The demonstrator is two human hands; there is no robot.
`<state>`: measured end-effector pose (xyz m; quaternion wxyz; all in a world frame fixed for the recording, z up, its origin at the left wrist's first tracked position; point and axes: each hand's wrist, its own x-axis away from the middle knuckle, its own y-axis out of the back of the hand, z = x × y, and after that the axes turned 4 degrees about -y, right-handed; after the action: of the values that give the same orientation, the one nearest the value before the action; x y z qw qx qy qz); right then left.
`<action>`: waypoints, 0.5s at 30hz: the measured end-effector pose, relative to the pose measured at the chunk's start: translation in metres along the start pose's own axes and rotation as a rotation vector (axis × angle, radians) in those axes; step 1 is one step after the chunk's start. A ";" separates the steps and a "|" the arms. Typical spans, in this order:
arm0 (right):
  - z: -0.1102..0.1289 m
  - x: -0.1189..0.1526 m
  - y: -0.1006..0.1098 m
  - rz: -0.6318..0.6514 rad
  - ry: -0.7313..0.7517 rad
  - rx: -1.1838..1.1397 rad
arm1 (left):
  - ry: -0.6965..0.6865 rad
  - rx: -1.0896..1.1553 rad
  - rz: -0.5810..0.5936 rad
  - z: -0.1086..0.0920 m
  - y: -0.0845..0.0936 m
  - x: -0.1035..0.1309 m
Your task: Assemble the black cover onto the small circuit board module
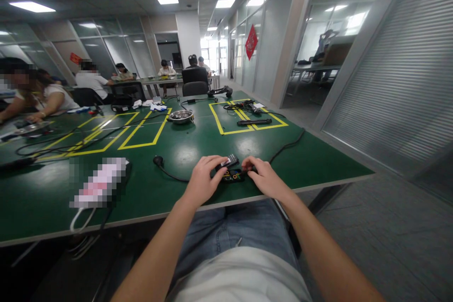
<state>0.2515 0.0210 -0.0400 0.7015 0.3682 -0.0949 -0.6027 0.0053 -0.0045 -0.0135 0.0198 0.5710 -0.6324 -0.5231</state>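
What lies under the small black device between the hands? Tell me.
The small black device rests on the green table. The left hand and right hand cover its ends, so anything beneath them is hidden.

**Green worktable, cables and co-workers at the far end**

A green table (53, 198) marked with yellow tape outlines (141, 132) fills the view. A metal bowl (180, 116) sits at 11 o'clock, near the tape corner. At 12 o'clock, inside another yellow rectangle (247, 120), lie a black bar (254, 122) and a tangle of cables (244, 106). A black plug (158, 161) lies at 10 o'clock with its cord trailing toward the near edge. Black cables (63, 139) snake across the left side. Seated people (94, 80) work at 10 o'clock, behind black chairs (194, 78). A red ornament (251, 41) hangs on the glass partition at 1 o'clock.
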 end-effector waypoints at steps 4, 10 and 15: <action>0.000 0.001 -0.001 -0.014 -0.011 -0.013 | -0.113 -0.013 0.190 -0.005 -0.002 0.002; 0.000 0.002 -0.001 -0.007 0.011 0.035 | -0.078 -0.028 0.226 -0.008 0.000 -0.001; 0.001 0.003 -0.001 -0.022 0.007 0.071 | 0.007 -0.008 0.124 -0.005 -0.002 -0.002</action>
<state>0.2505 0.0181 -0.0410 0.6817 0.3961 -0.1099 -0.6052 0.0100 -0.0058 -0.0116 0.0567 0.5325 -0.6645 -0.5212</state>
